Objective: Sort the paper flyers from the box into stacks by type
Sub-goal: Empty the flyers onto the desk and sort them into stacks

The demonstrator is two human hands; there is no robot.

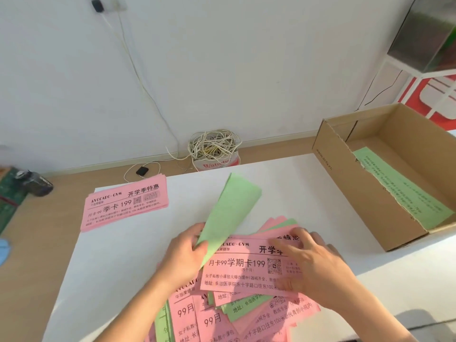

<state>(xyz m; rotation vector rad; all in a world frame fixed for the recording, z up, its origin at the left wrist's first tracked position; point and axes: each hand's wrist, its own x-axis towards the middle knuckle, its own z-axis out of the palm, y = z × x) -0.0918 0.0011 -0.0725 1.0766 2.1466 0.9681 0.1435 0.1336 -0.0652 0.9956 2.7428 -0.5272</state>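
Two thin paper rectangles were in your grasp over the messy pile (246, 314). Your left hand (183, 253) pinched a green flyer (229, 211), tilted upward. Your right hand (313, 265) clasped the top pink flyer (237, 267) with curled fingers. A squared pink stack (123, 206) lay left, and a torn-edged cardboard box (357, 193) stood right.

My loose flyer pile (246, 272) near on the table (123, 255), sorted stack (124, 206) far left, box (365, 193) far right, one flyer (404, 191) in it, cable coil (213, 146) behind the table
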